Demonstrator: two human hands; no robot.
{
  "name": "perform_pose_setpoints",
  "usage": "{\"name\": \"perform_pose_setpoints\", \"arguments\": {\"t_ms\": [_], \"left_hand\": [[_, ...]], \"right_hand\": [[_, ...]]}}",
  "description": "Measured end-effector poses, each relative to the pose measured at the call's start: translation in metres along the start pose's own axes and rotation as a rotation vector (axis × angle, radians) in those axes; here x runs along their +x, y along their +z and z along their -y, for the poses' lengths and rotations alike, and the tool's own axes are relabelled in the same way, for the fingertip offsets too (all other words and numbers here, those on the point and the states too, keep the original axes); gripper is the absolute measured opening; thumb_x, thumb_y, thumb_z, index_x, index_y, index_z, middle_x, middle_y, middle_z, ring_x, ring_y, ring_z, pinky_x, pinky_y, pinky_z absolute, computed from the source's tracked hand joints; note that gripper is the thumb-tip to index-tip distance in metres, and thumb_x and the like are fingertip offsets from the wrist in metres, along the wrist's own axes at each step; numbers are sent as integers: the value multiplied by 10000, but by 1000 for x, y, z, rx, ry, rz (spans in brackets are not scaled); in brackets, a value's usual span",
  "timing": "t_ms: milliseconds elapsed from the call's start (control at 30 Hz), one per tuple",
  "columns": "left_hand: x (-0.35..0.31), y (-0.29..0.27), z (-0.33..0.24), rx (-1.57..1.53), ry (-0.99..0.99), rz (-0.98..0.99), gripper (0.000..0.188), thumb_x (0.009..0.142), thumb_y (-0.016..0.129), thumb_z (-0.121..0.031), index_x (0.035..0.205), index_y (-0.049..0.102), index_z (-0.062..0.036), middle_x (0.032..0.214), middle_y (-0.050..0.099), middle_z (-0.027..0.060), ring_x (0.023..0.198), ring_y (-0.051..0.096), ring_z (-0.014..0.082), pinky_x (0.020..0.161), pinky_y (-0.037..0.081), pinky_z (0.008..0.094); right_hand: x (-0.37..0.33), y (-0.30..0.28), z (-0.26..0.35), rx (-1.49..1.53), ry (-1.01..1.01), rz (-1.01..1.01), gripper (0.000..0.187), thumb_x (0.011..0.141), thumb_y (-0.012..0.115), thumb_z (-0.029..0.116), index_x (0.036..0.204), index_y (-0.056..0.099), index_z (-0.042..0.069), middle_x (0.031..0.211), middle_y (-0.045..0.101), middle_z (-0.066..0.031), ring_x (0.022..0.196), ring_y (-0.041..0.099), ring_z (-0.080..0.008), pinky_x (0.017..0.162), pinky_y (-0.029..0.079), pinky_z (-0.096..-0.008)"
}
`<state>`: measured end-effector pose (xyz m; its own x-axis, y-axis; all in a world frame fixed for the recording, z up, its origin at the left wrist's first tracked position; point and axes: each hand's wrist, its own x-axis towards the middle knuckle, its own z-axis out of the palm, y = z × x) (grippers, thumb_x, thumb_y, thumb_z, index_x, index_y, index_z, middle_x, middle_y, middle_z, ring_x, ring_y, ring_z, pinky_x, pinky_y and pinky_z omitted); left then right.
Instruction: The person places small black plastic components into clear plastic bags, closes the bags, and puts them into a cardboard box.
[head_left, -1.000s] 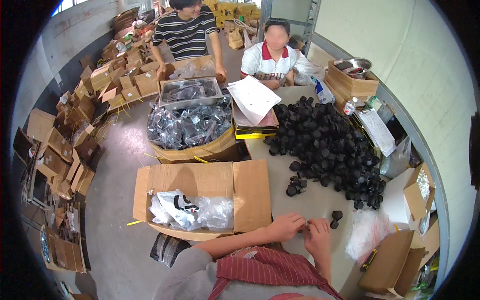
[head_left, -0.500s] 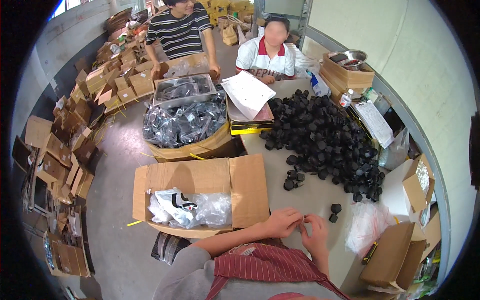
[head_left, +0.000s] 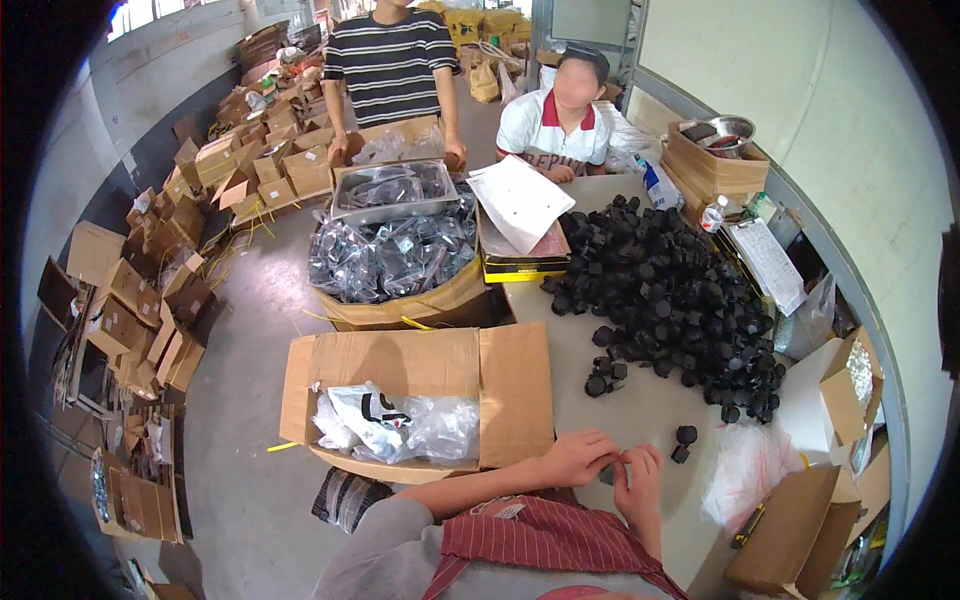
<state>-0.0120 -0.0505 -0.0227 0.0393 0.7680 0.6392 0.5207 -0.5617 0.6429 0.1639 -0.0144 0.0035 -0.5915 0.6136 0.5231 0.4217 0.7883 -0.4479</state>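
My left hand (head_left: 580, 458) and my right hand (head_left: 640, 484) meet at the near edge of the table, fingertips pinched close together. Something small and greyish shows between them, too little of it to name. Just right of my right hand lie two small black plastic parts (head_left: 684, 444). Beyond my hands spreads a large heap of the same black parts (head_left: 670, 300), with a small cluster (head_left: 604, 376) at its near left side. A pile of thin clear plastic bags with red lines (head_left: 745, 468) rests to the right of my right hand.
An open carton (head_left: 515, 395) with plastic-wrapped things stands left of my hands. Behind it, a big carton (head_left: 400, 312) of clear-bagged parts bears a metal tray (head_left: 400, 208). Two people are across the table. Cartons (head_left: 790, 530) and a clipboard (head_left: 768, 262) line the right side.
My view has shifted, so the whole scene sits a little further right and lower. My hands stay together at the table edge, with their fingers slightly moved.
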Motion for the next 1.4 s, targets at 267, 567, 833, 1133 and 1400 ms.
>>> {"name": "perform_pose_setpoints", "arguments": {"t_ms": [267,567,833,1133,1400], "left_hand": [[-2,5,7,-46,-114,45,110,827,701,-88,920,644,-77,851,650,86,762,635,298,642,514,379],[4,0,1,-90,-91,122,117,834,700,-116,949,681,-111,850,665,74,776,649,293,660,524,381],[2,-1,0,33,-158,129,119,835,687,-121,946,647,-105,820,664,92,721,652,302,599,516,397],[20,-4,0,-57,-199,28,100,822,691,-103,915,658,-90,808,671,89,701,651,290,590,512,380],[28,9,4,-88,-93,45,90,821,703,-133,897,673,-97,802,671,89,718,650,292,607,510,375]], "right_hand": [[-4,1,-9,180,111,-20,169,777,686,21,902,577,56,875,611,-80,877,569,-304,864,423,-406],[-9,-6,-11,245,226,37,158,801,716,33,904,602,69,909,637,-93,906,581,-292,833,449,-396],[-3,2,-5,152,199,84,151,805,660,-14,916,567,28,892,596,-110,884,551,-309,811,435,-389],[12,-7,6,-73,67,-6,207,826,659,2,999,555,45,956,602,-110,956,549,-353,879,414,-438],[-3,-7,-2,-134,129,-73,191,832,649,-26,987,564,44,926,603,-111,959,555,-361,941,419,-458]]}}
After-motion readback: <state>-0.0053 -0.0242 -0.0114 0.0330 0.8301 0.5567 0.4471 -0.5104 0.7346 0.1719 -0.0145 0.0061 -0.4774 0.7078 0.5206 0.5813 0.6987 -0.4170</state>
